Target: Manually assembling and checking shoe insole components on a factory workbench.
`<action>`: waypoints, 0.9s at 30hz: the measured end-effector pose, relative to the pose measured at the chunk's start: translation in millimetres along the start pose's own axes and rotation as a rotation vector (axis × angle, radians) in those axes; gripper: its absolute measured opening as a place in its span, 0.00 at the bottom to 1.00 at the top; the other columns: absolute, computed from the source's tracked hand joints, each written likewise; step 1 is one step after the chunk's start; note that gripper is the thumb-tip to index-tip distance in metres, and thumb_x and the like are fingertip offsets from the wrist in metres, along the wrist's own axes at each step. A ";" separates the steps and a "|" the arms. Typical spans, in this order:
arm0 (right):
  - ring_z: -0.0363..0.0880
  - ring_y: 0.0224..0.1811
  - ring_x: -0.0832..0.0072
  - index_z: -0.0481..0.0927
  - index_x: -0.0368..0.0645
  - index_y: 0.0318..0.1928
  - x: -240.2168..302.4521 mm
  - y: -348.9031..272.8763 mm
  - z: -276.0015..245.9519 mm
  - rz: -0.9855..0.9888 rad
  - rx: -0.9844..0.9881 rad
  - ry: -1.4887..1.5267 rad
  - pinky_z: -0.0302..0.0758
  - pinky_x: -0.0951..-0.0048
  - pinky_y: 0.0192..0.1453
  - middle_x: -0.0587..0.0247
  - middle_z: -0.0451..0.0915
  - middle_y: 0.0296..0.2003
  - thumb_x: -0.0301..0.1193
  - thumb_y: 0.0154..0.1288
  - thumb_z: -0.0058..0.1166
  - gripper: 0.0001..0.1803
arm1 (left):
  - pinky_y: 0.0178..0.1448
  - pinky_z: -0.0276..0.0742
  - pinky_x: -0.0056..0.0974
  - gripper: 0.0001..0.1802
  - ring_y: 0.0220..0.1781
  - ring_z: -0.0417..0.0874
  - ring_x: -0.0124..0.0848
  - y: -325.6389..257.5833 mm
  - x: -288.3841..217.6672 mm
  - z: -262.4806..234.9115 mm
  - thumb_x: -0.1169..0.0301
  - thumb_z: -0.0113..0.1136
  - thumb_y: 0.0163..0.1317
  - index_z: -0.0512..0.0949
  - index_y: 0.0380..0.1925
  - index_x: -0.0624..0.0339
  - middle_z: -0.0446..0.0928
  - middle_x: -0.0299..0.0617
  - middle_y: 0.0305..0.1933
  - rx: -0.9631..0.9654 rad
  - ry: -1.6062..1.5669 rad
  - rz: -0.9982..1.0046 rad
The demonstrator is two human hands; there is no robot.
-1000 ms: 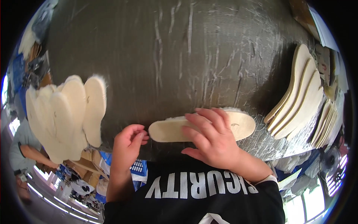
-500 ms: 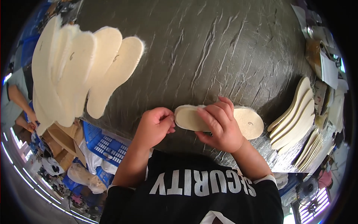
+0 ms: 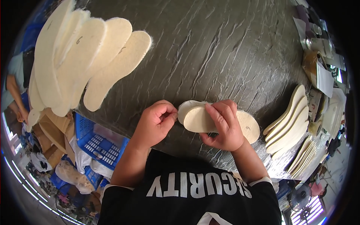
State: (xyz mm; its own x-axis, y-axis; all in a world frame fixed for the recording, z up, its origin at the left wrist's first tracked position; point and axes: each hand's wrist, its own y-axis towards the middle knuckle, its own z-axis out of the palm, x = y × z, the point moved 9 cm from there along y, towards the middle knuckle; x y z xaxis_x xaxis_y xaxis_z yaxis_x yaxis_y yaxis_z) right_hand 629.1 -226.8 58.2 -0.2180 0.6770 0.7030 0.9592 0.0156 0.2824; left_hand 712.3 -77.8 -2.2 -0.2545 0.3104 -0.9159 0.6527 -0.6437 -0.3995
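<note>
My right hand (image 3: 225,125) is closed around a smooth cream insole (image 3: 197,120), thumb on the near edge and fingers over the top. Beneath it lies a fleecy insole (image 3: 252,128), its far end showing past my hand and its other end peeking out at the left. The upper insole sits offset from the lower one. My left hand (image 3: 157,122) is closed in a pinch right beside the lower insole's left end; what its fingertips hold, if anything, is hidden.
Several fleecy insoles (image 3: 92,52) fan out at the far left of the dark wrinkled tabletop (image 3: 180,60). Thinner insoles (image 3: 290,123) lie stacked at the right, with another small pile (image 3: 302,157) nearer me. A blue crate (image 3: 99,144) and cardboard (image 3: 54,129) stand beyond the left edge. Another person's arm (image 3: 15,95) shows far left.
The upper insole has shifted toward me and right, so more of the fleecy insole's left end shows. My left hand stays pinched beside it. The whole view has turned slightly.
</note>
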 end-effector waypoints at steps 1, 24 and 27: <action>0.72 0.44 0.59 0.72 0.37 0.57 -2.2 0.4 2.4 0.028 0.029 -0.013 0.66 0.58 0.49 0.57 0.71 0.44 0.31 0.30 0.67 0.44 | 0.37 0.75 0.27 0.02 0.32 0.77 0.22 -0.6 0.4 0.1 0.83 0.53 0.61 0.75 0.31 0.70 0.76 0.39 0.34 -0.003 -0.002 0.001; 0.71 0.46 0.57 0.72 0.37 0.58 -6.9 -1.6 5.0 0.048 0.052 0.011 0.66 0.57 0.51 0.55 0.71 0.45 0.34 0.32 0.66 0.44 | 0.35 0.72 0.25 0.01 0.34 0.76 0.20 -3.4 -20.7 11.4 0.83 0.54 0.61 0.75 0.32 0.70 0.77 0.39 0.37 0.051 -0.099 0.083; 0.71 0.46 0.57 0.71 0.37 0.59 -7.0 -2.0 5.6 0.042 0.049 0.007 0.66 0.57 0.51 0.55 0.71 0.45 0.34 0.33 0.66 0.44 | 0.35 0.72 0.25 0.02 0.33 0.76 0.20 -3.5 -23.0 12.3 0.83 0.54 0.61 0.75 0.32 0.70 0.77 0.39 0.36 0.058 -0.099 0.072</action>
State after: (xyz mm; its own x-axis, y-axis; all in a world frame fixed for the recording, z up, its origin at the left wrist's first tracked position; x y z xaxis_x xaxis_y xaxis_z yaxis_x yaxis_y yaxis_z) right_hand 629.7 -227.4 49.1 -0.1786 0.6725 0.7182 0.9751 0.0233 0.2207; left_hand 707.1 -91.3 19.8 -0.2799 0.1931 -0.9404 0.6302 -0.7020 -0.3317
